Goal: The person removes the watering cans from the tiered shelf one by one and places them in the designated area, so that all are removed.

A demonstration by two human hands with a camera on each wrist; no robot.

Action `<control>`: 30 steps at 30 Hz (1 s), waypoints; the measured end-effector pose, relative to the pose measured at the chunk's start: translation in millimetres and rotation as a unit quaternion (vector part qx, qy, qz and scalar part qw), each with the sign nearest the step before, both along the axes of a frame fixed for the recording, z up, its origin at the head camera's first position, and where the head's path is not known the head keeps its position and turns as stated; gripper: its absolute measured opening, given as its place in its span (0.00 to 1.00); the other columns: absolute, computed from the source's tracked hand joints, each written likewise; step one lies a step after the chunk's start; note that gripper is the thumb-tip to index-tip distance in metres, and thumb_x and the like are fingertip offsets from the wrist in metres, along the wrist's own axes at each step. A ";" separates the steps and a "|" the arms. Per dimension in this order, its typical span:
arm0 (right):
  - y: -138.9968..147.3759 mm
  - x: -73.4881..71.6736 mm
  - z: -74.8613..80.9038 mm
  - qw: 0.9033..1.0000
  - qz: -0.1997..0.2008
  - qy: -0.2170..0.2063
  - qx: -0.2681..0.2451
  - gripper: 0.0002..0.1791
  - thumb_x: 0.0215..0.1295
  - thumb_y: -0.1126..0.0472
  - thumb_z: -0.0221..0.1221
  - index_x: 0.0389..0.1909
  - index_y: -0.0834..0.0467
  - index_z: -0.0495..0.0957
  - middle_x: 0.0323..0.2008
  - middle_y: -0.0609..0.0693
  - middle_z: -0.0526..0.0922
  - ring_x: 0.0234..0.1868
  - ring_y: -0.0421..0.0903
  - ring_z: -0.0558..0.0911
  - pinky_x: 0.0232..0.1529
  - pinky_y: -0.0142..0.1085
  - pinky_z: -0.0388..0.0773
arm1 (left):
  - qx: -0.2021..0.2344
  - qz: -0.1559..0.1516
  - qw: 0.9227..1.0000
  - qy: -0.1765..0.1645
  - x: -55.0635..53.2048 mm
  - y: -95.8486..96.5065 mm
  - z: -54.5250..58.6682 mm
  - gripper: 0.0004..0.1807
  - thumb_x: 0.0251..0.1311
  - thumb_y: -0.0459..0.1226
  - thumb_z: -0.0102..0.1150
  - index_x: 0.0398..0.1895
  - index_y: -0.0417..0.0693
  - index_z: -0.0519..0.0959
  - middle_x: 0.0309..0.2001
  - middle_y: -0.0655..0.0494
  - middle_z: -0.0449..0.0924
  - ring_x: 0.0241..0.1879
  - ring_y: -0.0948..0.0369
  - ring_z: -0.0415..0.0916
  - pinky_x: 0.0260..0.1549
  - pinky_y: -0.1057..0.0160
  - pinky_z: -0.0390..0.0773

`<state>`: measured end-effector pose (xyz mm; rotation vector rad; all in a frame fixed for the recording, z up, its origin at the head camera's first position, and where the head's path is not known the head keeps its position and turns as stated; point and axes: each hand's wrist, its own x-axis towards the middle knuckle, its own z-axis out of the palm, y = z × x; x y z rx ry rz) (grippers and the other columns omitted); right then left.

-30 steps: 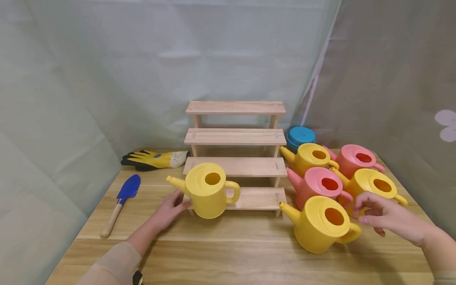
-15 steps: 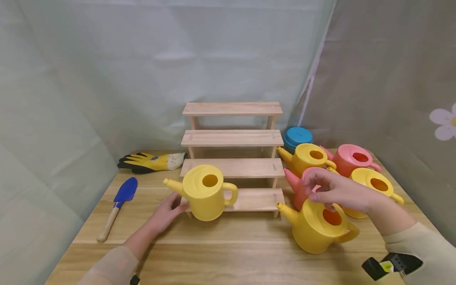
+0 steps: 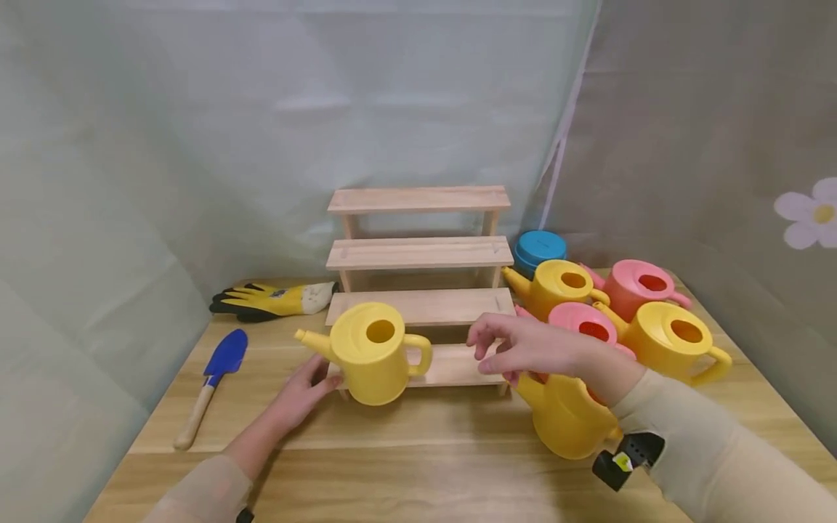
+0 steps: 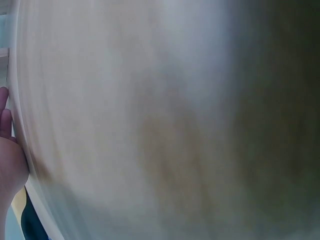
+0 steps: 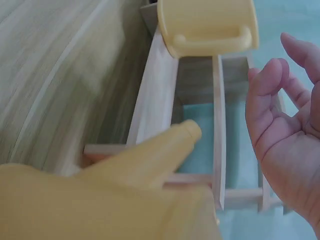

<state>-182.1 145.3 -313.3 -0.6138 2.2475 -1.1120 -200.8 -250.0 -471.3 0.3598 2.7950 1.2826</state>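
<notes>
My left hand (image 3: 298, 392) holds the left end of the lowest step of a tiered wooden stand (image 3: 458, 367), its fingertips partly hidden behind a spout. That spout belongs to a yellow watering can (image 3: 375, 370) sitting at the left of the same step, handle to the right. In the left wrist view the hand (image 4: 11, 160) shows only at the edge. My right hand (image 3: 530, 345), holding nothing, hovers with loosely bent fingers at the step's right end. Below its wrist stands a second yellow watering can (image 3: 569, 425), partly covered by the arm; its spout (image 5: 150, 155) fills the right wrist view's front.
Behind the right arm stand pink watering cans (image 3: 641, 287) and more yellow ones (image 3: 673, 338). A blue round container (image 3: 540, 248) sits at the back. To the left lie a yellow-black glove (image 3: 271, 300) and a blue trowel (image 3: 225, 356). Cloth (image 3: 418, 94) hangs behind.
My right hand has swept left from beside the yellow cans, over the nearest one, to the stand's right end. The left hand and the can by it stay put; the head view shifts slightly.
</notes>
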 end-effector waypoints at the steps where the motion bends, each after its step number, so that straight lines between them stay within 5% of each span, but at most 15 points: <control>1: -5.7 -2.1 -0.8 1.000 0.003 0.003 -0.001 0.19 0.60 0.49 0.62 0.49 0.46 0.69 0.44 0.50 0.74 0.27 0.49 0.78 0.28 0.41 0.79 | 0.001 0.002 1.000 -0.001 1.0 -1.0 -0.1 0.32 0.62 0.53 0.54 0.68 0.56 0.61 0.59 0.39 0.70 0.58 0.43 0.66 0.55 0.39 0.64; 13: -55.8 -19.0 -17.8 0.994 -0.037 0.026 -0.100 0.19 0.60 0.63 0.62 0.50 0.61 0.68 0.45 0.56 0.71 0.32 0.51 0.79 0.35 0.40 0.81 | -0.011 0.005 1.000 0.006 0.9 -1.6 2.0 0.32 0.62 0.54 0.53 0.67 0.55 0.62 0.57 0.39 0.71 0.56 0.44 0.68 0.54 0.40 0.65; 30: -82.0 -26.9 -34.0 0.991 -0.038 0.000 -0.127 0.16 0.58 0.60 0.64 0.45 0.55 0.71 0.42 0.54 0.77 0.28 0.50 0.80 0.29 0.41 0.82 | -0.002 0.007 1.000 -0.005 0.6 -1.5 -1.0 0.34 0.61 0.53 0.54 0.69 0.57 0.60 0.60 0.36 0.68 0.59 0.41 0.65 0.56 0.38 0.63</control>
